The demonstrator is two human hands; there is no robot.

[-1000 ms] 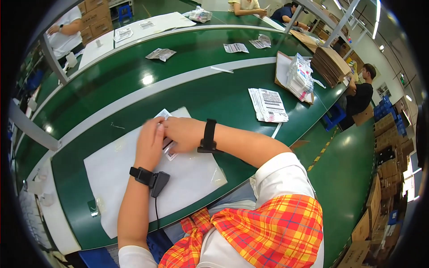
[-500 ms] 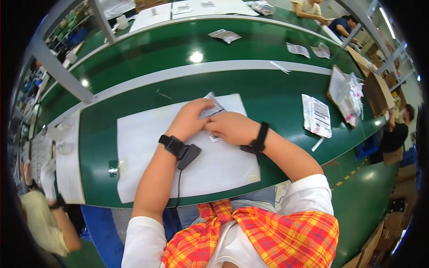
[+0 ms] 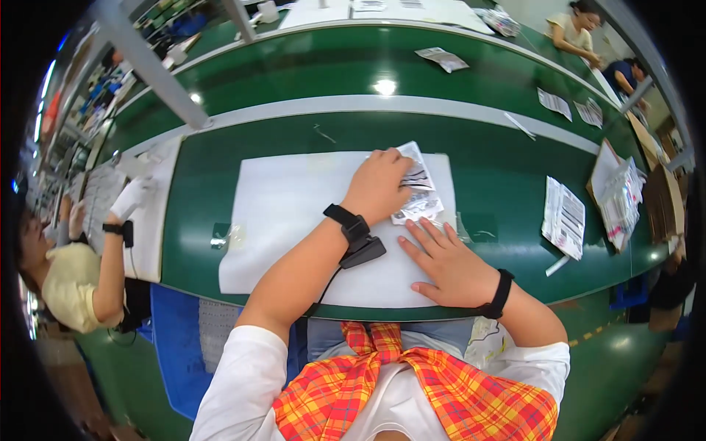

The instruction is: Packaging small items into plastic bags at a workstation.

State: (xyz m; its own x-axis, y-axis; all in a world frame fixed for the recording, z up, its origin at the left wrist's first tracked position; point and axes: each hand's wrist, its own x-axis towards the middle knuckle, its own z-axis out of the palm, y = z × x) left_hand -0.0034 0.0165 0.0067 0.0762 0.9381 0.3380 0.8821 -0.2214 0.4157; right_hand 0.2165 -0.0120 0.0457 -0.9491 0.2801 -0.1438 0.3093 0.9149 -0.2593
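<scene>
A printed plastic bag (image 3: 420,176), silvery white with dark markings, lies on the white sheet (image 3: 294,220) in front of me. My left hand (image 3: 379,185) is on the bag's left side, fingers bent and close together over it, gripping it against the sheet. Part of the bag is hidden under those fingers. Just below, my right hand (image 3: 454,268) rests flat with its fingers spread, the fingertips at the bag's lower edge. It holds nothing. Each wrist wears a black strap, and a dark device with a cable sits at the left one.
A stack of printed bags (image 3: 564,217) lies to the right, beside an open carton (image 3: 604,176) with clear bags. Tape (image 3: 235,237) covers the sheet's left edge. A grey rail (image 3: 368,105) crosses behind. At far left, a person's gloved hand (image 3: 132,197) works over a white board.
My right hand has left the bag's middle, moved down and spread flat. The bag shows more of its face. The whole view has shifted, with the bench appearing further right.
</scene>
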